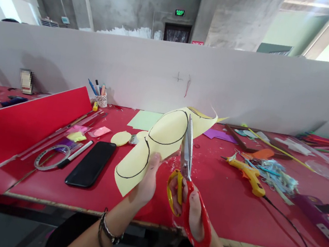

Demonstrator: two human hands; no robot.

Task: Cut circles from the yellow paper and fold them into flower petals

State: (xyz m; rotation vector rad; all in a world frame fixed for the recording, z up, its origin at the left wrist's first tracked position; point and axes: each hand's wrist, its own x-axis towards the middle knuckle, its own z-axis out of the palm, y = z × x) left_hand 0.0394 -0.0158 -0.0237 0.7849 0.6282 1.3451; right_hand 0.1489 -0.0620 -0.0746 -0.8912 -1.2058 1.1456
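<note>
My left hand grips a sheet of pale yellow paper by its lower edge, thumb on top. Black curved outlines are drawn on the sheet, which bends and curls at its far right end. In my right hand is a pair of scissors with one red and one yellow handle loop. Its blades point up and lie at the right edge of the sheet, near the drawn oval. A cut-out yellow paper disc lies on the table left of the sheet.
On the red table a black phone, a marker and a tape roll lie left. A red board leans behind them. To the right are a yellow glue gun with a cord and a purple tool. A white partition stands behind.
</note>
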